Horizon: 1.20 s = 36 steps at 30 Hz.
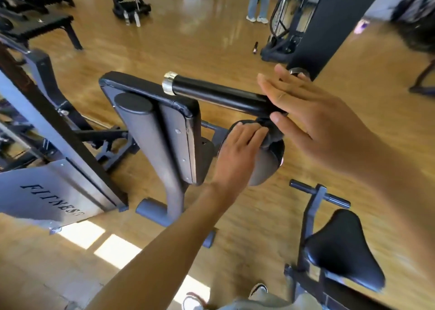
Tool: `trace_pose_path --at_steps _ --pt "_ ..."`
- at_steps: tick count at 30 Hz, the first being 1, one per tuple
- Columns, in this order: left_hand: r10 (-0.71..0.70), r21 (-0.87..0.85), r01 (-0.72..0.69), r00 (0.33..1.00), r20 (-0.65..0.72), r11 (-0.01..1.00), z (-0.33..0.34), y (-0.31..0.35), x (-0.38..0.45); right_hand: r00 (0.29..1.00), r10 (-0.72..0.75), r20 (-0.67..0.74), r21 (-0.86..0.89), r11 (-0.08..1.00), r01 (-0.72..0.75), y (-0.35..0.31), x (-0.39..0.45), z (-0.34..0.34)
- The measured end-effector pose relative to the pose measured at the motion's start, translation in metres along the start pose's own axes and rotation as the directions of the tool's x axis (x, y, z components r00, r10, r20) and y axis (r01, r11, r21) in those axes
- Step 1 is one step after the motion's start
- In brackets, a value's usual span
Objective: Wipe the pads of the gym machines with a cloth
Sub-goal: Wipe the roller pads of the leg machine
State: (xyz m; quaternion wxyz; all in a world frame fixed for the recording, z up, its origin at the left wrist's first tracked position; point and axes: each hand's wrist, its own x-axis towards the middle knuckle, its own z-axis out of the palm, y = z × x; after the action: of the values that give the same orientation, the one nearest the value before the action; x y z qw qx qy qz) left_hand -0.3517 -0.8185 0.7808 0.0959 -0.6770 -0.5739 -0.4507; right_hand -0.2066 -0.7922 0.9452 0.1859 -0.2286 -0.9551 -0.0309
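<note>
A small rounded grey arm pad [264, 168] hangs on the machine under a black roller bar [219, 95] with a chrome end cap. My left hand [237, 149] lies on top of this pad, its fingers pressing a dark grey cloth [273, 136] against it; the cloth bunches out past my fingertips. My right hand [306, 114] is at the near end of the roller bar, fingers straight over it and thumb below it. The machine's tall back pad [150, 123] stands to the left, seen from behind.
A black saddle seat [341, 246] with a grey T-handle is at lower right. A weight-stack cover marked FITNESS [49, 201] stands at left. Another machine [303, 27] and a standing person [259, 1] are across the wood floor. My shoes [259, 288] are below.
</note>
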Motion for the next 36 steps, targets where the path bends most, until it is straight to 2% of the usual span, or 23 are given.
trace_pose_path --at_steps 3,5,9,10,14,16,20,24,28,29,32,36 --pt "-0.092 0.018 0.092 0.996 -0.002 0.996 -0.005 -0.006 -0.002 0.999 0.028 0.020 -0.017 0.999 -0.027 -0.001 -0.004 -0.004" --pt "-0.097 -0.018 0.098 0.995 0.025 0.995 -0.001 0.004 -0.003 0.998 0.028 0.059 -0.026 0.999 -0.027 -0.003 -0.004 -0.008" --pt "0.170 -0.041 -0.167 0.983 0.073 0.985 0.001 0.031 0.006 0.985 -0.031 0.172 -0.075 0.996 0.045 -0.010 0.009 -0.010" --pt "0.177 -0.041 -0.174 0.981 0.086 0.984 -0.001 0.030 0.006 0.981 -0.038 0.188 -0.092 0.994 0.056 -0.011 0.013 -0.010" --pt "-0.075 -0.062 0.088 0.981 0.179 0.994 -0.010 0.009 -0.013 0.970 -0.001 0.243 -0.127 0.991 0.032 -0.011 0.018 -0.015" --pt "-0.062 -0.154 0.096 0.975 0.212 0.983 -0.013 0.010 -0.016 0.964 0.004 0.267 -0.136 0.990 0.034 -0.011 0.014 -0.017" --pt "0.125 -0.229 -0.071 0.965 0.230 0.971 -0.011 0.043 -0.007 0.960 0.019 0.278 -0.130 0.991 0.018 -0.012 0.010 -0.020" --pt "0.015 -0.300 0.056 0.973 0.229 0.952 -0.008 0.031 -0.016 0.961 0.022 0.276 -0.115 0.993 0.011 -0.012 0.007 -0.022" --pt "-0.180 -0.280 0.232 0.963 0.202 0.932 -0.014 0.008 -0.019 0.960 0.039 0.277 -0.095 0.995 -0.013 -0.016 0.012 -0.021" --pt "-0.176 -0.291 0.237 0.960 0.219 0.927 -0.015 0.008 -0.017 0.962 0.043 0.269 -0.095 0.995 -0.018 -0.017 0.013 -0.021" --pt "-0.028 -0.309 0.118 0.959 0.282 0.944 -0.015 0.019 -0.012 0.960 0.072 0.271 -0.091 0.995 -0.049 -0.019 0.012 -0.021" --pt "0.018 -0.307 0.090 0.943 0.331 0.947 -0.017 0.021 -0.013 0.962 0.090 0.257 -0.100 0.993 -0.066 -0.020 0.005 -0.024"
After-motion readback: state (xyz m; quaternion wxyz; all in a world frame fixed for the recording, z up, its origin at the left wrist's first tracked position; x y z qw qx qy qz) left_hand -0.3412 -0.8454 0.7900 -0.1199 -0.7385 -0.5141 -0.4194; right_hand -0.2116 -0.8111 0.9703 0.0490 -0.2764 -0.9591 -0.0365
